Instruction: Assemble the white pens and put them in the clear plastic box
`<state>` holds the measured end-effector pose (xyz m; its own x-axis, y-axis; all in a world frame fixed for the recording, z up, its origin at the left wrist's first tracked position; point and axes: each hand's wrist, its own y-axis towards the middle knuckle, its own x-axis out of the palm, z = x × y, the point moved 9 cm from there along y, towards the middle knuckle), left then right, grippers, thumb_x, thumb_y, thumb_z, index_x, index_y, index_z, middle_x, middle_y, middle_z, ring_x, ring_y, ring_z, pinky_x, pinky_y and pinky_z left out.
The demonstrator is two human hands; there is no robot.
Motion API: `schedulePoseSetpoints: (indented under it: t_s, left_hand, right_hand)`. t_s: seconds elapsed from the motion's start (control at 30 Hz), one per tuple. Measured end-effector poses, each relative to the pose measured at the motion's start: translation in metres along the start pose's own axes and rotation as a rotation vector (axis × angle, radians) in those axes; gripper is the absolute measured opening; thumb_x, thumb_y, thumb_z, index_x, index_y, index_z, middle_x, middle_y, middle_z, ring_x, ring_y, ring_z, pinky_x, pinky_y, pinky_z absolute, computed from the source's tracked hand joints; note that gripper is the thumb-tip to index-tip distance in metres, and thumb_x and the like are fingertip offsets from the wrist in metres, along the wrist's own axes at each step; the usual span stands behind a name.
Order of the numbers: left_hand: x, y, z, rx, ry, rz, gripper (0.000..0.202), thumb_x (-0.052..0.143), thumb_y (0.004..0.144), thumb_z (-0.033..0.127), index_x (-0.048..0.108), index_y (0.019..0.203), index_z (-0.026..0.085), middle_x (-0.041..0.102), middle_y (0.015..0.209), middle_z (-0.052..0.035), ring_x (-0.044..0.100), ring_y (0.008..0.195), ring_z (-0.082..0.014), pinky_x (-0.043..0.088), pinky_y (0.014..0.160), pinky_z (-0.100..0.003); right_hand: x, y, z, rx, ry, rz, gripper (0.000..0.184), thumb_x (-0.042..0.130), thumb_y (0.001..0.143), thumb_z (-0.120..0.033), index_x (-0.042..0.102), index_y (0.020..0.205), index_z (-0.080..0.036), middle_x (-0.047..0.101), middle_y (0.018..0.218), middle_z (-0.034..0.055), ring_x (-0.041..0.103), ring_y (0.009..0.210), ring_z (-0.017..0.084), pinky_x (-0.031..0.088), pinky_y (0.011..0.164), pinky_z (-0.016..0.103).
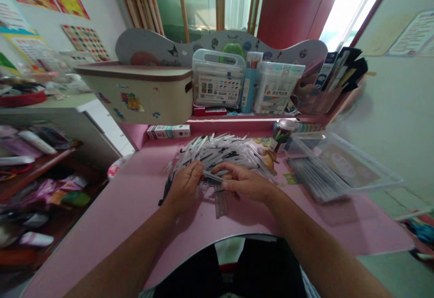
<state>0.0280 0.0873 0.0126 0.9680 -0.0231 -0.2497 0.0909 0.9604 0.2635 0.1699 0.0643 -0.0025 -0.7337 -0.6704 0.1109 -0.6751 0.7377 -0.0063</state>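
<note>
Both hands are closed at the front edge of a big loose heap of thin white and clear pens (224,146), some with black parts. One slim, clear pen (213,176) spans the gap between them. My left hand (185,181) pinches its left end with thumb and fingertips. At its right end, my right hand (246,181) grips it between thumb and curled fingers. Under the right fingers, a few clear tubes (220,203) lie side by side on the pink desk (193,239). The fingers partly cover the pen's ends.
To the right, a clear plastic box (369,171) stands by a flat case of grey sticks (315,180). A jar (283,135) and a small carton (168,131) stand behind the heap. The shelf above carries a lidded bin (142,94) and marker cases (219,81).
</note>
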Motion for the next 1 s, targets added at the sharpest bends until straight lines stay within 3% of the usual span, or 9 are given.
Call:
schedulePoseSetpoints:
  t_s: [0.13, 0.2, 0.33, 0.4, 0.5, 0.6, 0.77, 0.9, 1.0]
  left_hand:
    - [-0.003, 0.000, -0.017, -0.189, -0.270, 0.068, 0.039, 0.056, 0.087, 0.049, 0.056, 0.062, 0.019, 0.047, 0.055, 0.0014, 0.037, 0.050, -0.0118, 0.030, 0.046, -0.024]
    - [0.003, -0.003, -0.023, -0.251, -0.382, 0.018, 0.043, 0.056, 0.086, 0.054, 0.056, 0.062, 0.018, 0.046, 0.053, 0.0019, 0.035, 0.047, -0.0101, 0.027, 0.044, -0.023]
    - [0.028, -0.012, -0.022, -0.274, -0.397, -0.253, 0.050, 0.056, 0.086, 0.061, 0.059, 0.061, 0.017, 0.050, 0.055, -0.0006, 0.039, 0.048, -0.0098, 0.030, 0.046, -0.023]
    - [0.035, -0.015, -0.020, -0.266, -0.393, -0.326, 0.050, 0.055, 0.086, 0.062, 0.064, 0.068, 0.017, 0.056, 0.059, -0.0031, 0.044, 0.051, -0.0111, 0.032, 0.048, -0.023]
    - [0.033, -0.014, -0.013, -0.238, -0.424, -0.314, 0.049, 0.056, 0.084, 0.064, 0.068, 0.078, 0.017, 0.059, 0.062, -0.0036, 0.043, 0.052, -0.0111, 0.031, 0.048, -0.022]
    - [0.028, -0.010, -0.010, -0.245, -0.432, -0.261, 0.044, 0.061, 0.082, 0.060, 0.066, 0.078, 0.017, 0.057, 0.060, -0.0016, 0.041, 0.051, -0.0099, 0.028, 0.047, -0.021]
    - [0.030, -0.010, -0.012, -0.275, -0.417, -0.279, 0.035, 0.068, 0.080, 0.051, 0.063, 0.077, 0.017, 0.053, 0.058, 0.0013, 0.037, 0.049, -0.0081, 0.025, 0.047, -0.020]
    - [0.031, -0.011, -0.014, -0.261, -0.371, -0.281, 0.031, 0.071, 0.077, 0.046, 0.062, 0.075, 0.016, 0.050, 0.057, 0.0033, 0.035, 0.048, -0.0067, 0.023, 0.046, -0.019]
    - [0.026, -0.010, -0.016, -0.278, -0.368, -0.238, 0.031, 0.072, 0.076, 0.045, 0.061, 0.074, 0.016, 0.048, 0.056, 0.0046, 0.035, 0.048, -0.0062, 0.023, 0.045, -0.018]
  right_hand:
    - [0.018, -0.008, -0.035, -0.095, 0.288, -0.147, 0.061, 0.079, 0.069, -0.039, 0.050, 0.120, -0.021, 0.064, 0.097, 0.0058, 0.063, 0.082, 0.019, 0.049, 0.054, 0.023]
    - [0.022, -0.009, -0.047, -0.134, 0.254, -0.102, 0.055, 0.077, 0.072, -0.038, 0.052, 0.119, -0.021, 0.064, 0.100, 0.0073, 0.063, 0.085, 0.019, 0.050, 0.057, 0.024]
    - [0.017, -0.015, -0.061, -0.220, -0.073, 0.207, 0.015, 0.059, 0.090, -0.028, 0.063, 0.102, -0.019, 0.056, 0.070, -0.0014, 0.049, 0.059, 0.009, 0.042, 0.054, 0.022]
    - [0.012, -0.031, -0.080, -0.301, -0.248, 0.342, 0.013, 0.057, 0.092, -0.025, 0.068, 0.096, -0.020, 0.055, 0.073, -0.0001, 0.047, 0.060, 0.009, 0.041, 0.054, 0.023]
    - [-0.011, -0.071, -0.123, -0.406, -0.474, 0.552, 0.010, 0.065, 0.087, -0.024, 0.073, 0.091, -0.021, 0.059, 0.090, 0.0036, 0.051, 0.069, 0.011, 0.042, 0.055, 0.024]
    - [-0.060, -0.114, -0.165, -0.351, -0.657, 0.737, 0.010, 0.068, 0.084, -0.022, 0.074, 0.091, -0.018, 0.064, 0.081, 0.0032, 0.050, 0.057, 0.008, 0.041, 0.051, 0.024]
    - [-0.166, -0.157, -0.175, 0.118, -1.082, 0.904, 0.023, 0.076, 0.071, -0.007, 0.065, 0.091, -0.010, 0.068, 0.064, 0.0039, 0.052, 0.048, 0.005, 0.035, 0.050, 0.023]
    - [-0.234, -0.185, -0.121, 0.737, -1.258, 0.852, 0.005, 0.068, 0.079, -0.008, 0.063, 0.080, -0.010, 0.060, 0.048, 0.0016, 0.052, 0.041, 0.007, 0.033, 0.050, 0.024]
    - [-0.254, -0.197, -0.090, 0.910, -1.277, 0.787, 0.024, 0.068, 0.075, -0.001, 0.060, 0.054, -0.009, 0.050, 0.035, 0.0029, 0.049, 0.033, 0.010, 0.035, 0.050, 0.025]
